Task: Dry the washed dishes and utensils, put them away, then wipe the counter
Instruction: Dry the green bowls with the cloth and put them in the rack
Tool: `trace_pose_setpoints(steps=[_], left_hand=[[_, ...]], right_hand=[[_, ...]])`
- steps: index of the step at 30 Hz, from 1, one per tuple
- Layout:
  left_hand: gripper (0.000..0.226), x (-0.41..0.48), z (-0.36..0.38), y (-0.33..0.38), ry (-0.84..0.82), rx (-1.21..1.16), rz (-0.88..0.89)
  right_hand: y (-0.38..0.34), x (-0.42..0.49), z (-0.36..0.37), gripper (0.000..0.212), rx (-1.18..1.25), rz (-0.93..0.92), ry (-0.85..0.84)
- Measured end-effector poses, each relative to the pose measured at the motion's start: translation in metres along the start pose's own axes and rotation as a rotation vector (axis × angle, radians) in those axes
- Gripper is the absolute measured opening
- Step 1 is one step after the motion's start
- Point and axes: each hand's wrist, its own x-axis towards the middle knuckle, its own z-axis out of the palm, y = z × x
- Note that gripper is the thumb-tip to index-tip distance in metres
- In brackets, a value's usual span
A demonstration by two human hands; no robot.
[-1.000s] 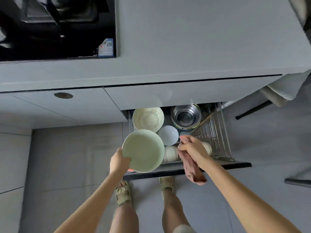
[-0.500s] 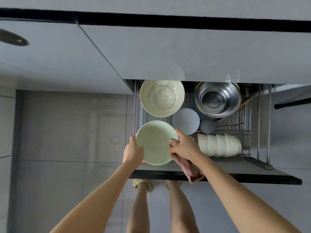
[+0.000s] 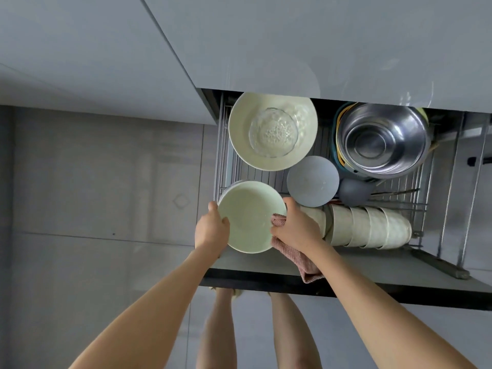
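green plate covers the stack under it; only a rim sliver shows. right hand hides most of the pink cloth. drawer cut off at frame's right edge.

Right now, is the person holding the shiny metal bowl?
No, the left hand and right hand grip the pale green plate, while the metal bowl sits at the back of the drawer.

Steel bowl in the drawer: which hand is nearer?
Right. The right hand, holding the pink cloth against the green plate, is below-left of the steel bowl; the left hand grips the plate's far rim.
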Motion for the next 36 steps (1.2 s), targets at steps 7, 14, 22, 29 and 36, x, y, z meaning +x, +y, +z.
trace_pose_setpoints(steps=[7,14,22,29,36], left_hand=[[0.018,0.006,0.01,-0.009,0.014,-0.007,-0.012],[0.02,0.009,0.016,-0.008,0.049,0.049,-0.029],[0.026,-0.008,-0.004,0.001,0.061,0.047,-0.126],[0.022,-0.068,-0.058,0.016,0.103,-0.112,-0.093],[0.013,-0.148,-0.147,0.064,0.161,-0.371,0.08]], right_hand=[[0.0,0.006,0.011,0.049,-0.051,0.004,0.002],[-0.001,0.003,0.013,0.044,-0.09,-0.038,0.014],[-0.01,-0.021,-0.007,0.068,-0.031,-0.039,0.095],[-0.04,-0.093,-0.071,0.066,0.244,-0.094,0.25],[-0.092,-0.203,-0.157,0.047,0.762,-0.181,0.352]])
